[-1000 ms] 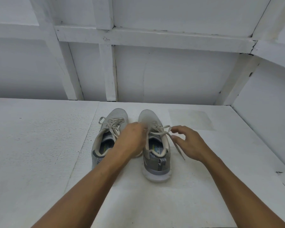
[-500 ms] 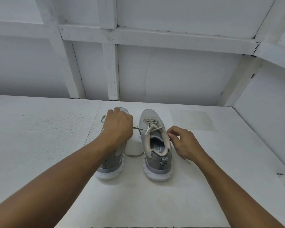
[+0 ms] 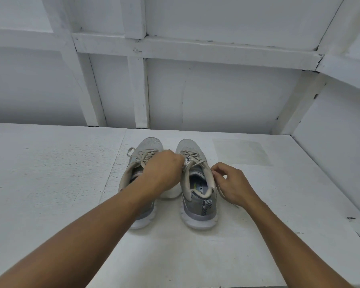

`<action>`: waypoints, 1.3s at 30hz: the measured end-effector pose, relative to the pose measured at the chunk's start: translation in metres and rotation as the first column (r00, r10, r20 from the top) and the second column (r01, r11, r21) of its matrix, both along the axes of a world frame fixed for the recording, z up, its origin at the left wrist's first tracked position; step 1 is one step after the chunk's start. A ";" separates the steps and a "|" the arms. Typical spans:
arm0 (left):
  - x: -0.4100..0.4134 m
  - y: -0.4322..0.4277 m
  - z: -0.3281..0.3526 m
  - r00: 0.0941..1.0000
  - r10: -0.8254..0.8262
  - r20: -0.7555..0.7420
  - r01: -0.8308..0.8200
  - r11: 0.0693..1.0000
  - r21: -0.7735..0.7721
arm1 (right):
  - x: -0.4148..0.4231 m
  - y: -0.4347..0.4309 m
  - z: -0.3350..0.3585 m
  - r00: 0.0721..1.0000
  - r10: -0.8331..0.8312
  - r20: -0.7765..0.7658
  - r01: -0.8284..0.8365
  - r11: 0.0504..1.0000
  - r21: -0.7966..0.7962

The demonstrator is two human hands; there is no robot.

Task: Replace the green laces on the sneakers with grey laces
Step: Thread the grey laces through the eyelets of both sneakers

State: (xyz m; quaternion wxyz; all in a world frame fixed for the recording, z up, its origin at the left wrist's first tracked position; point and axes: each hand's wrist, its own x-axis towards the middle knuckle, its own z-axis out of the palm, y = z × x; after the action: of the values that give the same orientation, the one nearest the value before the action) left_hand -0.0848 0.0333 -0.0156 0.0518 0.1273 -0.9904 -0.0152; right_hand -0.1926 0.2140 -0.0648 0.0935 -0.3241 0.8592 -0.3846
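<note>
Two grey sneakers stand side by side on a white table, toes pointing away from me. The left sneaker (image 3: 146, 148) is partly hidden behind my left forearm. The right sneaker (image 3: 197, 196) has pale greyish laces (image 3: 193, 157) crossed over its tongue. My left hand (image 3: 164, 171) reaches across to the right sneaker's tongue and grips the lace there with curled fingers. My right hand (image 3: 232, 181) pinches a loose lace end at the shoe's right side; that lace trails down past my wrist onto the table.
The white table (image 3: 50, 183) meets a white panelled wall (image 3: 216, 96) just behind the shoes, and a side wall closes in on the right. A faint square patch (image 3: 239, 151) marks the surface right of the shoes.
My left hand has moved right, from over the left sneaker to the right sneaker's tongue. My right hand has stayed beside the right shoe, still pinching the lace.
</note>
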 end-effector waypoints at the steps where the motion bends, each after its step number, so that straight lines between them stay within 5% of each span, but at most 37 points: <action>1: 0.000 0.004 -0.001 1.000 0.013 0.005 -0.013 1.000 -0.007 | 0.000 0.000 0.000 1.000 0.000 0.001 0.000 1.000 -0.007; 7: -0.003 0.006 0.002 0.995 0.098 0.005 -0.099 0.995 0.031 | 0.001 0.001 0.001 1.000 -0.005 -0.013 0.005 1.000 -0.013; 12: 0.002 0.021 0.009 0.948 -0.039 -0.315 0.070 0.994 0.089 | 0.002 0.000 0.002 0.999 -0.012 -0.036 0.012 1.000 -0.021; 17: -0.006 0.027 -0.002 0.991 -0.101 -0.090 0.098 0.994 -0.038 | 0.009 -0.004 0.009 0.987 -0.041 -0.153 0.009 0.978 -0.209; 21: -0.013 0.028 -0.010 0.985 -0.100 -0.138 0.082 0.988 -0.131 | 0.011 -0.003 0.009 0.971 0.033 -0.238 -0.098 0.959 -0.266; 26: -0.016 0.025 -0.028 0.941 -0.113 -0.318 0.118 0.993 -0.004 | 0.011 0.000 0.004 0.950 0.030 -0.310 -0.123 0.950 -0.285; 34: -0.016 0.017 -0.046 0.832 -0.179 -0.525 0.186 0.982 -0.041 | 0.027 -0.006 0.002 0.945 -0.049 -0.322 -0.038 0.965 -0.260; 39: -0.014 0.014 -0.048 0.817 -0.221 -0.532 0.233 0.971 -0.047 | 0.024 -0.012 0.015 0.936 0.008 -0.351 -0.016 1.000 -0.020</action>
State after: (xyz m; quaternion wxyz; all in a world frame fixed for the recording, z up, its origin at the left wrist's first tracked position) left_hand -0.0986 0.0468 -0.0636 0.3217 -0.0003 -0.9445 -0.0660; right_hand -0.1686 0.2024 -0.0502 -0.0623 -0.3937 0.8558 -0.3297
